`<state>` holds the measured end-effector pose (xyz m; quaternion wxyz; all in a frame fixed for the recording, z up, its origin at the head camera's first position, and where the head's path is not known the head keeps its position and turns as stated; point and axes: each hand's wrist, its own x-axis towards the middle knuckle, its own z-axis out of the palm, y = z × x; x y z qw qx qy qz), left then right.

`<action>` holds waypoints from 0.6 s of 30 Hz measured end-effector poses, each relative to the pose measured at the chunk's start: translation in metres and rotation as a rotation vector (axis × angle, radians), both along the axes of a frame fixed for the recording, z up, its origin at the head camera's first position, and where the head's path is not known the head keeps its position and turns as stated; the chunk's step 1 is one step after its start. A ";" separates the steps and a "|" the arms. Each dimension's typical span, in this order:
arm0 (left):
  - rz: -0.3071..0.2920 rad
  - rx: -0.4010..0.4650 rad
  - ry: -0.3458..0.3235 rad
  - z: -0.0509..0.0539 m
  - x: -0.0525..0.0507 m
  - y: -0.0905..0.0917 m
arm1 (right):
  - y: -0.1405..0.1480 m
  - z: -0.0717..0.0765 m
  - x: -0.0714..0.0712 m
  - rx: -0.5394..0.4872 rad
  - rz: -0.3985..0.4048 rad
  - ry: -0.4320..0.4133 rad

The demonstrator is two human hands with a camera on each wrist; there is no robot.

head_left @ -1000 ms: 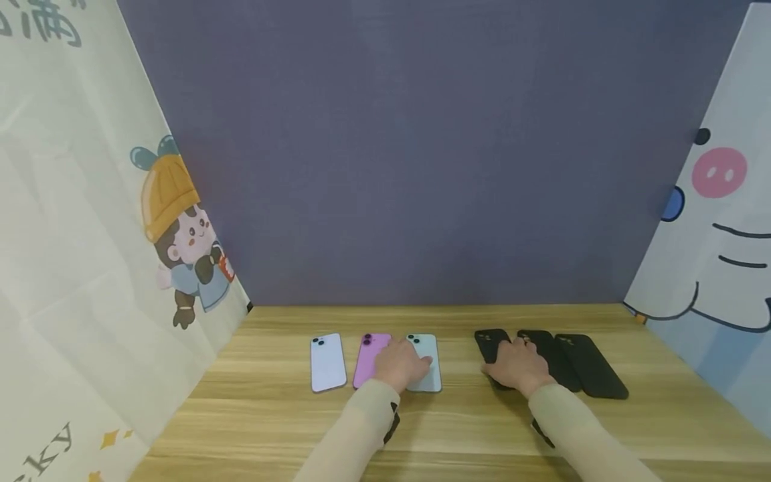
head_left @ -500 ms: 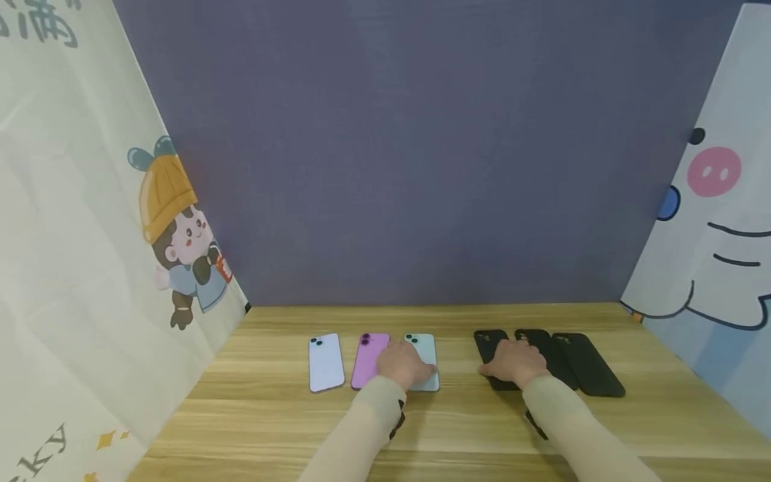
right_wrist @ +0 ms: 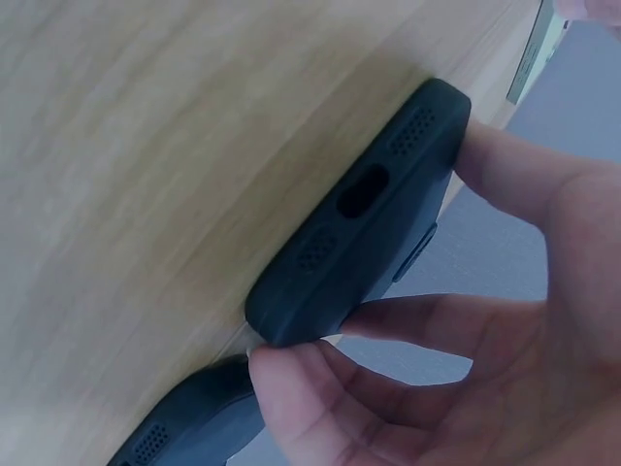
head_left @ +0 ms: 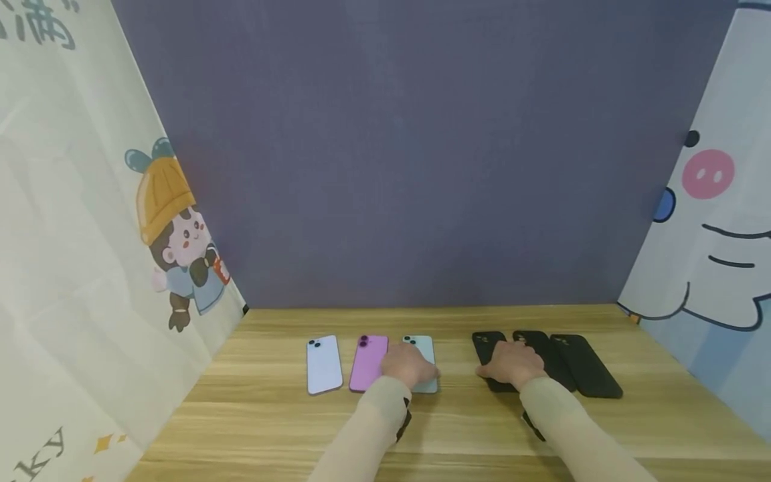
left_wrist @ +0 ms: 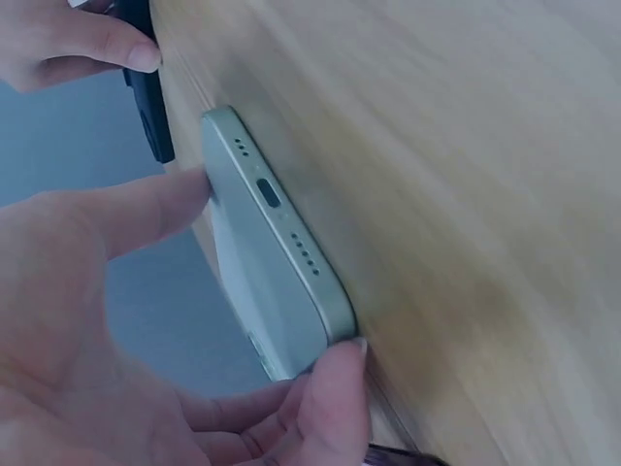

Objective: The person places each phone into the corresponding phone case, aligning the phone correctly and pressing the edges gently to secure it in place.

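A mint-green phone (head_left: 425, 348) lies camera side up on the table; my left hand (head_left: 405, 365) grips it across its width, thumb on the right edge and fingers on the left. The left wrist view shows the phone's port end (left_wrist: 270, 194) between thumb and fingers. My right hand (head_left: 513, 365) holds the leftmost black phone case (head_left: 485, 345) the same way, thumb on its left edge. In the right wrist view, the case's port end (right_wrist: 359, 214) sits between thumb and fingers, low at the table surface.
Left of my left hand lie a pink phone (head_left: 369, 365) and a pale lavender phone (head_left: 324, 367). Two more black cases, a middle one (head_left: 551, 358) and a right one (head_left: 587, 367), lie beside my right hand. A dark panel (head_left: 385, 167) stands behind the wooden table (head_left: 241, 428).
My left hand has shifted slightly right over the mint-green phone, its thumb now at the right edge. The right hand has barely moved, and the whole head view has drifted slightly.
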<state>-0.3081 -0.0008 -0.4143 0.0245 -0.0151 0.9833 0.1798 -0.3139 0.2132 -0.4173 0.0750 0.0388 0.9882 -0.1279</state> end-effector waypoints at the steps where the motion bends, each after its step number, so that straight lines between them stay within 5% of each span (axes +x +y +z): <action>1: 0.001 0.005 -0.002 0.000 0.000 0.000 | 0.000 0.000 -0.001 0.002 -0.001 0.000; 18: 0.043 0.040 0.012 -0.016 -0.009 0.004 | 0.001 -0.004 -0.001 -0.008 0.004 0.014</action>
